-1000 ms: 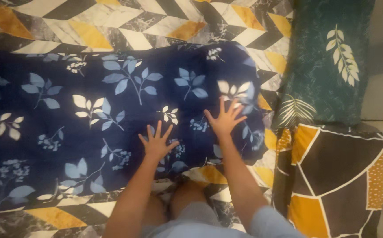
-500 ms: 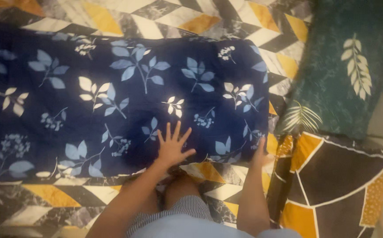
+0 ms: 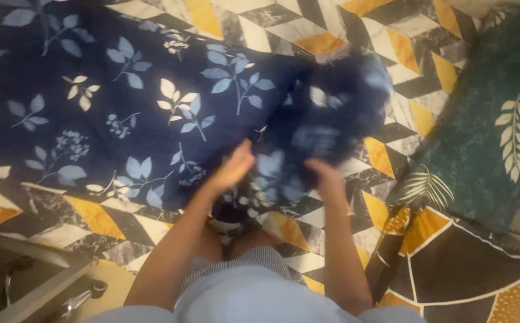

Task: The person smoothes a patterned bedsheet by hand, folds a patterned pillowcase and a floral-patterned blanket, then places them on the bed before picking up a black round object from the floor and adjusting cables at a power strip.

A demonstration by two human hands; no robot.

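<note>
Two cushions beside chevron-patterned bedsheet.

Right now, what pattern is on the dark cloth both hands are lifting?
Navy blue cloth with pale blue and white leaf sprigs, seen from the head view.

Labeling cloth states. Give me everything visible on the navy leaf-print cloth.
The navy leaf-print cloth is soft fabric, dark blue with pale blue and white leaf sprigs. Most of it lies spread flat on the chevron bedsheet. Its right end is lifted and bunched, motion-blurred. The left hand and right hand both grip that raised end near the lower edge.
</note>
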